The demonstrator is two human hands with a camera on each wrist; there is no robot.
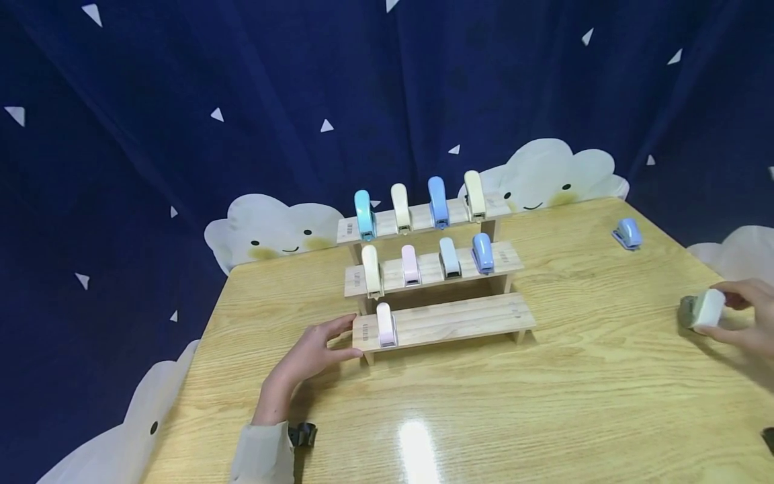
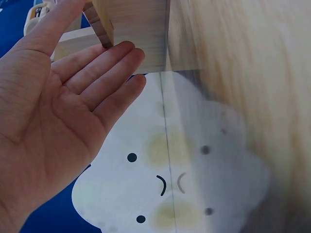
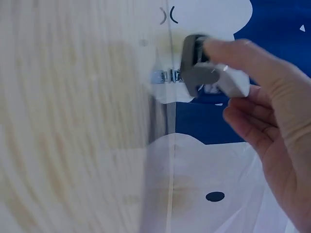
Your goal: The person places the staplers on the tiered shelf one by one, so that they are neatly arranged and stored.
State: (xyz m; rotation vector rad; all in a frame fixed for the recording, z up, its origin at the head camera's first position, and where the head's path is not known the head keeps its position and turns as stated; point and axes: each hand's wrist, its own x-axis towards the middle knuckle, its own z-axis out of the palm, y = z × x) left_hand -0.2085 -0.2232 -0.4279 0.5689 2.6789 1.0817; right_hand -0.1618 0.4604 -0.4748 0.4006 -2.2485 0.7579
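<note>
My right hand [image 1: 750, 316] pinches a small white stapler [image 1: 709, 309] with a grey base at the table's right side. In the right wrist view the thumb and fingers hold this stapler [image 3: 209, 73] from both sides. At the left end of a three-step wooden rack [image 1: 459, 318], my left hand [image 1: 311, 349] touches the lowest step with fingers spread. Its fingers look fairly straight in the left wrist view. A pale pink stapler [image 1: 385, 325] stands on that step, close to the left hand.
The middle step bears cream [image 1: 371, 270], pink [image 1: 410, 264], light blue [image 1: 449, 257] and blue [image 1: 482, 253] staplers. Up top stand a teal stapler [image 1: 364, 214], a blue one [image 1: 438, 202] and two cream ones. Another blue stapler [image 1: 629, 232] lies at the table's far right.
</note>
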